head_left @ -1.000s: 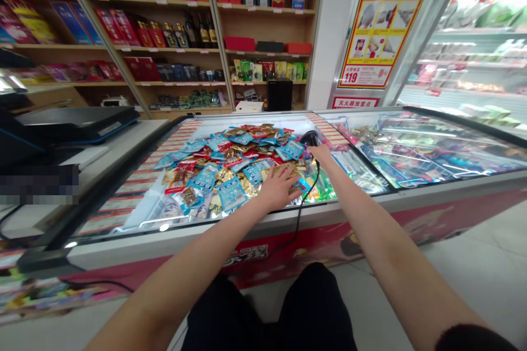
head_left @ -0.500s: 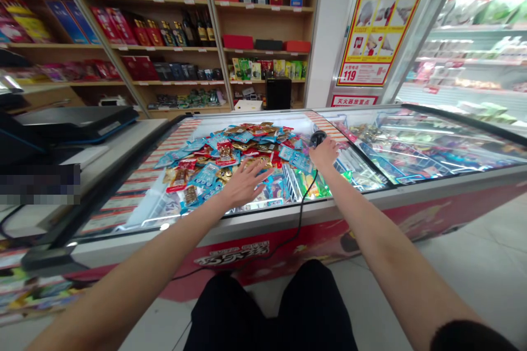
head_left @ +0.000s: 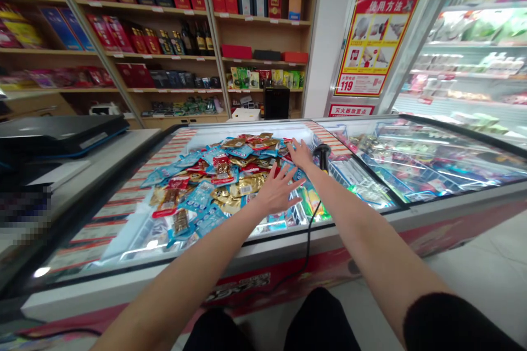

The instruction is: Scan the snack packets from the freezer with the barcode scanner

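Note:
A heap of small snack packets (head_left: 201, 194) in blue, red and gold wrappers lies on the glass top of a chest freezer (head_left: 135, 285). My left hand (head_left: 279, 192) is over the heap's front right edge, fingers spread and nothing in it. At the right end of the heap my right hand (head_left: 302, 154) reaches out with its fingers apart, near or touching the packets; exact contact is hard to make out. Just right of that wrist, a black handheld scanner (head_left: 322, 152) is on the glass, partly behind my forearm. Its black cable (head_left: 308, 241) runs down the freezer's front.
A counter with a black flat device (head_left: 61, 132) stands at the left. Behind the freezer, shelves (head_left: 263, 21) carry boxes and bottles. A red and yellow poster (head_left: 381, 33) hangs on the wall. An open cooler (head_left: 473, 60) with goods is at the right.
My right hand has let go of the scanner and moved left to the packets. My left hand has shifted right along the heap. The view has tilted slightly upward.

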The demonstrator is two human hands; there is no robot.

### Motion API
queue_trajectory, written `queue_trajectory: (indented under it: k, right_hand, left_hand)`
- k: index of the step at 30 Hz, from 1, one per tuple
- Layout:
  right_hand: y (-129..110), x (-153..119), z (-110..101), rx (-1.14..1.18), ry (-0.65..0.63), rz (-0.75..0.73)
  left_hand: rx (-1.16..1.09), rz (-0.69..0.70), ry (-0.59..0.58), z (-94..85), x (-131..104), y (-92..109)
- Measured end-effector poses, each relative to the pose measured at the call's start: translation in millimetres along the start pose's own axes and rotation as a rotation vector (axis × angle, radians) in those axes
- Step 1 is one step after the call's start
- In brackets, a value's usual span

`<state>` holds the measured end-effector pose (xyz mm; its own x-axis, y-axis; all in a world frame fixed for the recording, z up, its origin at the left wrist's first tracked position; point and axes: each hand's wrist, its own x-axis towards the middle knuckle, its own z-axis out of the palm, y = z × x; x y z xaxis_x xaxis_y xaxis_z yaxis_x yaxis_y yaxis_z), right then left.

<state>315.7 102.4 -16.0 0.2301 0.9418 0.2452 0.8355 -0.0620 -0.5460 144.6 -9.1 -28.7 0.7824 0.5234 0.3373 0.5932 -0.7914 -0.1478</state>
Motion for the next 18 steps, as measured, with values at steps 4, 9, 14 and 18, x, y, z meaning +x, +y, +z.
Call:
queue_trajectory:
  k: [4, 9, 14, 18]
  right_hand:
    - [-4, 16, 8, -0.046, -0.092, -0.084]
    - [-19, 15, 20, -0.099, -0.139, -0.161]
    - [-38, 4, 34, -0.148, -0.149, -0.211]
    - [-54, -6, 45, -0.147, -0.145, -0.255]
  left_hand:
    - [-0.033, -0.009, -0.049, -0.6, -2, -10]
    - [-0.047, 0.014, -0.078, -5.9, -19, -28]
    - [-0.076, 0.047, -0.055, -10.9, -46, -52]
    - [-0.093, 0.061, -0.037, -20.7, -71, -69]
